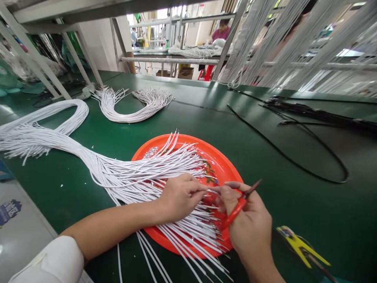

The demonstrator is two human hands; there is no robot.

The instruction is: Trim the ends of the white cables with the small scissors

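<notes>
Many white wires (138,171) fan out over a red-orange tray (229,167), their stripped or tinned ends pointing right. Pinched between thumb and fingers of my left hand (179,198) is one wire end (210,191). My right hand (251,226) curls around a red-handled tool (236,214) with a dark pointed tip, apparently scissors. Its thumb and forefinger meet at that same wire end, so both hands' fingertips nearly touch above the tray. A small heap of shiny metal bits (150,152) lies at the tray's upper left.
Other white wire bundles (129,114) lie at the back left. Yellow-handled snips (303,245) rest at the right front, black cables (318,112) behind them. A metal frame (176,60) hung with white wires borders the green table (288,157). A person (221,33) sits beyond.
</notes>
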